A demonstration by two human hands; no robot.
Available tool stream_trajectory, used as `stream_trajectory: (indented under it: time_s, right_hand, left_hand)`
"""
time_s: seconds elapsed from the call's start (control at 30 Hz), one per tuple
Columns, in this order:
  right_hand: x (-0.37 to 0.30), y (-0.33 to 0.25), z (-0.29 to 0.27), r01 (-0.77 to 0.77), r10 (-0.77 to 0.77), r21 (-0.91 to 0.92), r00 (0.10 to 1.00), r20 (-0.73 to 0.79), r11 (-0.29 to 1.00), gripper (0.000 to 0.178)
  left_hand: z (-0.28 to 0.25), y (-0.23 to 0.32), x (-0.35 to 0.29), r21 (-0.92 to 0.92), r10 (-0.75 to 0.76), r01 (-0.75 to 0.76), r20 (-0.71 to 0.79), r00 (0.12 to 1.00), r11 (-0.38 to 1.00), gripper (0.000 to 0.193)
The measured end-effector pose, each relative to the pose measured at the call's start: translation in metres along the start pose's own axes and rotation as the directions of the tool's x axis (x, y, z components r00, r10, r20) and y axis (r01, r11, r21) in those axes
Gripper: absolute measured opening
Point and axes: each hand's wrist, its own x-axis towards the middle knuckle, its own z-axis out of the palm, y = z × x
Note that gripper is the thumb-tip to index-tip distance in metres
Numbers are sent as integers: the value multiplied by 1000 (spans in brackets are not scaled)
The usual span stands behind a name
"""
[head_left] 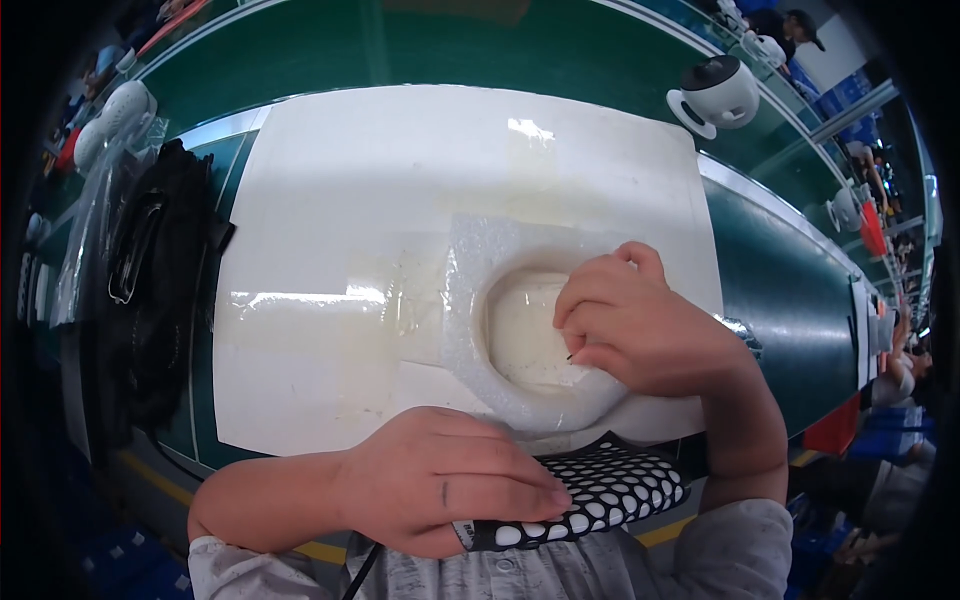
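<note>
My left hand [465, 478] lies over a black fabric piece with white dots [612, 490] at the table's near edge, its fingers pressed together on the fabric. What lies under the palm is hidden. My right hand [630, 325] reaches into the opening of a thick white foam ring [465, 330], fingers curled and pinched. A tiny dark tip shows by the right fingertips, too small to name. Under the ring spreads a white board [320, 200] covered with clear tape, and small specks dot the surface inside the opening.
Black bags or cloths [160, 280] are heaped on the left beside clear plastic. A white and black rounded device [718, 92] stands beyond the board's far right corner, on a green conveyor belt [450, 50]. Other people work along the right side.
</note>
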Motion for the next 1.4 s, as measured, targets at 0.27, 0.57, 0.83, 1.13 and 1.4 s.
stream_trajectory:
  time_s: [0.27,0.57,0.83,1.13,1.4]
  right_hand:
    - [-16,30,16,362,15,929,931,-364,74,10]
    - [-11,31,25,352,-205,906,893,-400,-234,15]
    - [-11,31,28,350,-234,904,883,-406,-246,16]
    - [-7,25,28,369,-223,910,886,-406,-192,16]
    - [-19,-19,-3,-23,382,942,917,-114,335,16]
  left_hand:
    - [-4,0,1,6,-44,44,-5,999,999,23]
    - [-9,0,-2,11,-165,168,-139,976,986,30]
    - [-16,4,-2,-4,-296,300,-195,935,954,27]
    - [-17,-6,-11,-140,-305,273,-353,885,952,24]
    - [-22,-2,-9,-327,-484,374,-389,784,868,21]
